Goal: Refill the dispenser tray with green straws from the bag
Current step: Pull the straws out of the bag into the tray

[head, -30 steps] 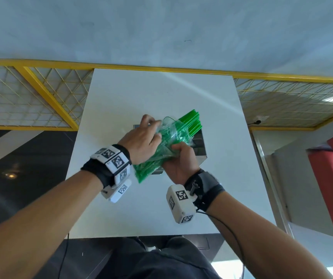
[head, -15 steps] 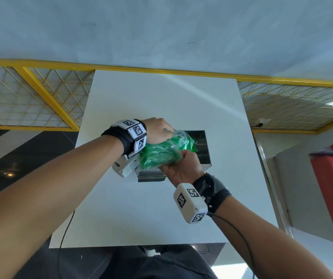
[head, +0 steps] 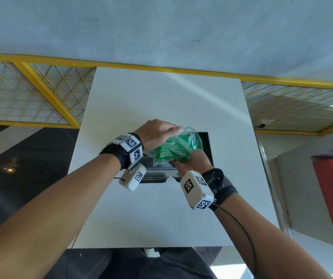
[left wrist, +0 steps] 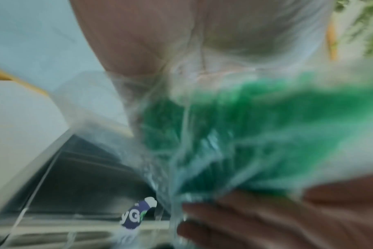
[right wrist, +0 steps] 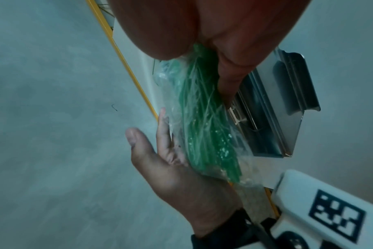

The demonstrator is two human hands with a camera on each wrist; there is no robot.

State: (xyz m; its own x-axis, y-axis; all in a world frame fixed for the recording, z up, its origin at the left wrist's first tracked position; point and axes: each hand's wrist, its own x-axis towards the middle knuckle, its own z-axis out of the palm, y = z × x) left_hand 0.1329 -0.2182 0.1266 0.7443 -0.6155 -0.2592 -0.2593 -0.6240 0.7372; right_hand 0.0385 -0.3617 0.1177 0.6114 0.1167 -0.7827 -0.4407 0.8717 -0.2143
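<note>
Holding a clear bag (head: 174, 149) of green straws (head: 170, 152) over the metal dispenser tray (head: 207, 150), which sits near the middle of the white counter (head: 161, 101). Judged stage: mid-pour at best. Bag is tipped so its open mouth points toward the far edge of the counter, above the tray's dark opening. Straws all appear to be inside the plastic; none visible lying in the tray, though much of the tray's inside is hidden by the bag and the hands. So the refill proper looks not yet done: straws have to slide or be drawn out, then the bag has to come away.

Left hand (head: 155, 133) lies over the top of the bag from the left-edge side, fingers stretched fairly flat along the plastic, pressing rather than clenching; right wrist view shows the same, thumb free and fingers against the bag. Right hand (head: 191, 160) is beneath the bag on the near side, fingers curled round the gathered bottom end of the bag, bunching plastic and straw ends together. Left wrist view is blurred but shows plastic crumpled against those fingers.

Bag is thus sandwiched between both hands, touching each, directly above the tray's near half.
</note>
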